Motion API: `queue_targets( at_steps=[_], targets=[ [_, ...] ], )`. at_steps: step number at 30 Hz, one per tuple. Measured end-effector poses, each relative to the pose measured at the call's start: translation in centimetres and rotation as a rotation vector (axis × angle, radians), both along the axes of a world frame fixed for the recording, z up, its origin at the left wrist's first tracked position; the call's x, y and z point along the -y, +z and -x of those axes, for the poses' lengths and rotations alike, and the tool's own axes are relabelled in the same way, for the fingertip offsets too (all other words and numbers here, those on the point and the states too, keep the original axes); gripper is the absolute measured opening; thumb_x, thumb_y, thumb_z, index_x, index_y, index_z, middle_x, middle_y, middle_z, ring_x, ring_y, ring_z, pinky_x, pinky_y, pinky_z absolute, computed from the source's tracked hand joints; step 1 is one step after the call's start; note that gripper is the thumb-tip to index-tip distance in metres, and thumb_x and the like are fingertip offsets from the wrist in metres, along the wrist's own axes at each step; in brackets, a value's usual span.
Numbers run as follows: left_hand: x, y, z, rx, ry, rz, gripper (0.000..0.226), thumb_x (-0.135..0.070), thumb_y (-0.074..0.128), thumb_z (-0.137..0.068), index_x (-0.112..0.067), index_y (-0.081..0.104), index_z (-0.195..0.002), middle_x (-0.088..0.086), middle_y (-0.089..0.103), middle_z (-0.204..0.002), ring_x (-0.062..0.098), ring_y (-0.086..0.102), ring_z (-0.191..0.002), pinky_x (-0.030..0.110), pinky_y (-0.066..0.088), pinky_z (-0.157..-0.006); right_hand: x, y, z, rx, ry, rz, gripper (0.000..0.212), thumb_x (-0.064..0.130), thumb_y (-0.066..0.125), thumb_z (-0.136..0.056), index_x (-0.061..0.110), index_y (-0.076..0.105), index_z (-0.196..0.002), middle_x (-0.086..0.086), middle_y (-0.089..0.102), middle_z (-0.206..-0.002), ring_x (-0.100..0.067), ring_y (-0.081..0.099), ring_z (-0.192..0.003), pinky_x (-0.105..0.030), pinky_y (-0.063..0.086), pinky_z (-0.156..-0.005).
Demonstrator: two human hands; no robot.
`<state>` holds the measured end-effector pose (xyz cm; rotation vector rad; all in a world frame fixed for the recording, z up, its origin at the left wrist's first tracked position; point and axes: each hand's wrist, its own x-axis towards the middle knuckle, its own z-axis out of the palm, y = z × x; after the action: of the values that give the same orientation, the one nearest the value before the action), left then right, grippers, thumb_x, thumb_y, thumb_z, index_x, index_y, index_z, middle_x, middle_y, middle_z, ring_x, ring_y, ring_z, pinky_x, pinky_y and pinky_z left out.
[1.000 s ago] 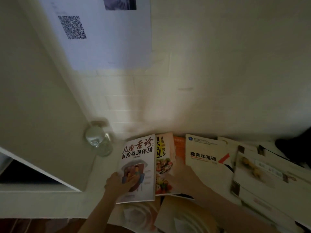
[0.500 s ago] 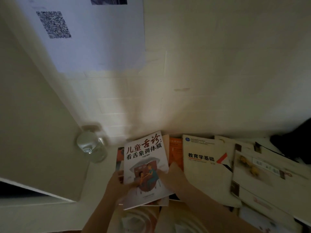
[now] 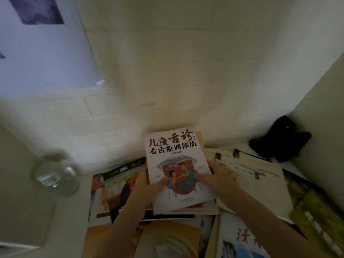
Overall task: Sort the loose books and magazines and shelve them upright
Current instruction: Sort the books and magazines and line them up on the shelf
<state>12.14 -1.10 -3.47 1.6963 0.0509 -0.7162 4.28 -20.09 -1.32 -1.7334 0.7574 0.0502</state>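
Note:
A white book with red and black Chinese title and a cartoon on its cover point(image 3: 175, 155) tops a small stack of books that I hold with both hands. My left hand point(image 3: 149, 185) grips the stack's left edge, thumb on the cover. My right hand point(image 3: 216, 177) grips the right edge, thumb also on the cover. The stack sits above a spread of loose magazines point(image 3: 119, 190) and pale booklets point(image 3: 258, 175) lying flat on the white surface. More magazines point(image 3: 167, 239) lie under my forearms.
A glass jar point(image 3: 57, 174) stands at the left by a cabinet side panel point(image 3: 20, 183). A black object point(image 3: 281, 140) lies in the back right corner. A white brick wall point(image 3: 167, 71) closes the back, with a poster point(image 3: 42, 49) at upper left.
My hands gathered the white book onto the neighbouring books and lifted them as a stack, shifted to the right. The camera view swung right, so the jar and poster moved left.

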Motion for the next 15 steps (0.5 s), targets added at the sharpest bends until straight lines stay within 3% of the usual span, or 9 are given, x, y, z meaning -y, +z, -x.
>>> queue_targets(
  at_steps=[2, 5, 7, 9, 12, 15],
  targets=[
    [2.3, -1.0, -0.6, -0.094, -0.036, 0.023, 0.064, -0.02, 0.077, -0.078, -0.032, 0.043, -0.13, 0.005, 0.065, -0.116, 0.024, 0.067, -0.094, 0.044, 0.059, -0.072, 1.4, -0.9, 0.3, -0.046, -0.008, 0.11, 0.029, 0.016, 0.064, -0.089, 0.018, 0.06, -0.117, 0.003, 0.065, -0.104, -0.017, 0.064, -0.092, -0.024, 0.051, -0.066],
    [4.1, -3.1, -0.7, -0.132, -0.097, -0.072, 0.068, -0.017, 0.076, -0.079, -0.025, 0.04, -0.136, 0.008, 0.061, -0.125, 0.023, 0.063, -0.095, 0.039, 0.057, -0.07, 2.3, -4.0, 1.0, -0.142, 0.083, 0.26, 0.035, 0.026, 0.059, -0.09, 0.023, 0.052, -0.124, 0.006, 0.062, -0.116, -0.018, 0.06, -0.106, -0.03, 0.052, -0.083],
    [4.4, -3.8, -0.7, -0.165, -0.074, -0.082, 0.059, -0.013, 0.074, -0.081, -0.02, 0.045, -0.133, 0.01, 0.061, -0.125, 0.025, 0.063, -0.096, 0.038, 0.055, -0.068, 2.4, -5.2, 1.8, -0.129, 0.039, 0.241, 0.042, 0.03, 0.061, -0.089, 0.024, 0.05, -0.129, 0.007, 0.058, -0.122, -0.02, 0.057, -0.115, -0.028, 0.048, -0.091],
    [4.3, -4.0, -0.9, -0.176, -0.047, -0.03, 0.048, -0.006, 0.074, -0.08, -0.021, 0.055, -0.122, 0.011, 0.066, -0.117, 0.03, 0.066, -0.097, 0.045, 0.057, -0.075, 2.3, -5.9, 2.4, -0.076, -0.002, 0.188, 0.049, 0.03, 0.066, -0.087, 0.024, 0.049, -0.132, 0.001, 0.058, -0.129, -0.02, 0.055, -0.119, -0.031, 0.046, -0.098],
    [4.7, -3.3, -0.6, -0.175, -0.015, 0.023, 0.049, 0.002, 0.077, -0.073, -0.023, 0.061, -0.113, 0.01, 0.07, -0.105, 0.033, 0.067, -0.094, 0.053, 0.057, -0.076, 2.1, -6.2, 3.1, -0.002, -0.047, 0.052, 0.05, 0.032, 0.071, -0.082, 0.031, 0.052, -0.128, 0.002, 0.061, -0.127, -0.016, 0.058, -0.113, -0.038, 0.05, -0.098],
    [5.2, -3.1, 0.0, -0.267, 0.085, 0.016, 0.036, -0.011, 0.08, -0.074, -0.019, 0.064, -0.106, 0.012, 0.071, -0.103, 0.034, 0.068, -0.091, 0.05, 0.058, -0.073, 2.7, -6.2, 3.4, -0.014, -0.019, 0.038, 0.053, 0.033, 0.07, -0.083, 0.03, 0.05, -0.132, 0.002, 0.059, -0.13, -0.017, 0.057, -0.116, -0.038, 0.05, -0.098]
  ],
)
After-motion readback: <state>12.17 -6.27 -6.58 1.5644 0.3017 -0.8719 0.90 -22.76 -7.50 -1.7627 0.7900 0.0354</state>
